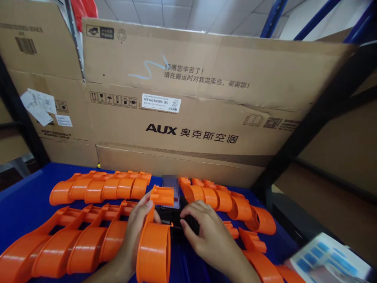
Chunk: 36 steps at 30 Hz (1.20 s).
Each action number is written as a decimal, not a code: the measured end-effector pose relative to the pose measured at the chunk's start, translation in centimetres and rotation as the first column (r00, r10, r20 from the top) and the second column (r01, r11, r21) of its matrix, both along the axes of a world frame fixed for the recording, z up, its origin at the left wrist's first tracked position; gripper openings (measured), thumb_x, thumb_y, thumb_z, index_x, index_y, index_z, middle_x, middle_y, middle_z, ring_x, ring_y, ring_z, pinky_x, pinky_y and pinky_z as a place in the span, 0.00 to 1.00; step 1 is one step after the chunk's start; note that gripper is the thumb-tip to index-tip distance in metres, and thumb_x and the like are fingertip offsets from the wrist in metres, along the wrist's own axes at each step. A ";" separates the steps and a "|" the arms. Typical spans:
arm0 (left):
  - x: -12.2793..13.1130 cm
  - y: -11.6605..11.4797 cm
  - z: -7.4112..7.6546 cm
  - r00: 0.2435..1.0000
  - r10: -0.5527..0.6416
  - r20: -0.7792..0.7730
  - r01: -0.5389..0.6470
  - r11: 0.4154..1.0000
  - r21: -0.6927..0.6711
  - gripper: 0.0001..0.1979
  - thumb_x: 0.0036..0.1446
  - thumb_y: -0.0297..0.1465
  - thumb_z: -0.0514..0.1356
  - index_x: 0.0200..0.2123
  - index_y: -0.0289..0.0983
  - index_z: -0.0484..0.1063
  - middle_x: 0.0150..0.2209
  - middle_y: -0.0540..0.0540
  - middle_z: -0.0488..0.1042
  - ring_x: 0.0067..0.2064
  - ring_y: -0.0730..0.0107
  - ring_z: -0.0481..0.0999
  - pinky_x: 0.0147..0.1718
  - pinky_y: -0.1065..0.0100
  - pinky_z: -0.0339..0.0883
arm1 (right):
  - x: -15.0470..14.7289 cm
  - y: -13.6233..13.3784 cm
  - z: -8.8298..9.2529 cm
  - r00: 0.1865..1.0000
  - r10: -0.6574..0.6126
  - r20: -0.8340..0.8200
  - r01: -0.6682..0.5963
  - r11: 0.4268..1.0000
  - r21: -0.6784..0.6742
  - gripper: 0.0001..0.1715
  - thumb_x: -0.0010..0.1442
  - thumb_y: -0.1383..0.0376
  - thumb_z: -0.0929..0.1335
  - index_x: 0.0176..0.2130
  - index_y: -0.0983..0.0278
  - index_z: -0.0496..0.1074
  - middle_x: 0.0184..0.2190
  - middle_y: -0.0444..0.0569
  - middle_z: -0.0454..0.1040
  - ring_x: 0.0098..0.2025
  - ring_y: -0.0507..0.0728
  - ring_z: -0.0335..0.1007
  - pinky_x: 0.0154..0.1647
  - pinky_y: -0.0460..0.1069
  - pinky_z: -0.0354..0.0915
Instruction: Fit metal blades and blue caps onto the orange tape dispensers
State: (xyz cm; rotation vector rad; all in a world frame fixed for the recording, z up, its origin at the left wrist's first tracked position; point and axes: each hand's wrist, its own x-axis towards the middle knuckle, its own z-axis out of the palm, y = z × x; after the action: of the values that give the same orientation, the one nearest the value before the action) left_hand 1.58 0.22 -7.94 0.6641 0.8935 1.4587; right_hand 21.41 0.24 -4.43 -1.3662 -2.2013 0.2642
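Note:
My left hand (134, 228) is wrapped round an orange curved plastic part (154, 243), held upright over the blue table (20, 208). My right hand (206, 232) rests, fingers curled, on a small black object (176, 220) in front of a blurred phone (171, 188). Whether the right fingers grip the black object is hard to tell. Rows of the same orange parts lie to the left (100, 186), at the near left (59, 243), and to the right (226, 200).
A large AUX cardboard box (188, 106) stands as a wall behind the table. Black shelf posts (312, 114) run along the right. A sheet of blue-and-white labels (326, 257) lies at the lower right corner. More cartons stand at the far left.

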 end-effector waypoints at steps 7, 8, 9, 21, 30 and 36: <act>0.0 0.9 -2.1 0.990 -0.142 -0.024 0.142 0.989 0.026 0.24 0.52 0.47 0.68 0.45 0.37 0.76 0.16 0.54 0.71 0.15 0.76 0.64 0.18 0.74 0.55 | -0.4 -0.5 0.3 0.999 -0.002 0.043 0.003 0.999 -0.044 0.07 0.60 0.66 0.70 0.40 0.57 0.77 0.39 0.47 0.75 0.46 0.61 0.71 0.50 0.57 0.65; 0.1 0.9 -2.2 0.987 -0.158 -0.031 0.159 0.987 0.033 0.27 0.52 0.48 0.67 0.50 0.37 0.74 0.15 0.55 0.71 0.15 0.76 0.64 0.17 0.75 0.54 | -0.5 -0.6 0.5 0.999 0.006 0.041 -0.004 0.998 -0.055 0.07 0.61 0.66 0.70 0.40 0.57 0.77 0.39 0.47 0.75 0.46 0.61 0.70 0.50 0.56 0.65; 0.3 0.9 -2.3 0.985 -0.167 -0.039 0.168 0.985 0.039 0.30 0.52 0.49 0.67 0.53 0.38 0.72 0.15 0.55 0.71 0.14 0.76 0.63 0.17 0.75 0.53 | -0.5 -0.6 0.6 0.999 0.013 0.044 -0.010 0.998 -0.066 0.06 0.61 0.66 0.70 0.39 0.57 0.77 0.40 0.47 0.75 0.47 0.61 0.70 0.50 0.57 0.64; 1.2 0.1 -2.5 0.969 -0.206 -0.134 0.218 0.973 0.082 0.32 0.51 0.51 0.66 0.53 0.36 0.71 0.12 0.56 0.67 0.12 0.79 0.59 0.15 0.77 0.47 | -1.2 -0.4 -0.5 0.992 0.064 0.108 -0.058 0.996 -0.065 0.08 0.62 0.69 0.68 0.36 0.58 0.78 0.40 0.49 0.74 0.47 0.62 0.69 0.50 0.55 0.64; 1.6 -0.3 -2.4 0.971 -0.200 -0.134 0.214 0.971 0.102 0.30 0.50 0.49 0.68 0.50 0.37 0.72 0.23 0.55 0.71 0.13 0.82 0.63 0.14 0.78 0.52 | -1.3 -0.6 -0.3 0.993 0.070 0.092 -0.066 0.997 -0.046 0.13 0.62 0.73 0.65 0.36 0.58 0.77 0.40 0.48 0.74 0.48 0.61 0.68 0.51 0.56 0.63; 1.5 0.1 -2.4 0.974 -0.181 -0.137 0.194 0.977 0.092 0.29 0.50 0.50 0.68 0.48 0.36 0.73 0.19 0.55 0.71 0.13 0.80 0.63 0.15 0.77 0.52 | -1.1 -0.4 0.2 0.998 0.060 0.035 -0.060 0.998 -0.018 0.11 0.59 0.73 0.66 0.32 0.58 0.75 0.37 0.48 0.76 0.43 0.60 0.71 0.48 0.54 0.65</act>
State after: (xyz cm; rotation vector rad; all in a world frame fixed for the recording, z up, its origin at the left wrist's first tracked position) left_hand 3.13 0.34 -10.39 0.9052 0.8316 1.3109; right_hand 20.27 -0.17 -4.25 -1.3253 -2.2771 0.2833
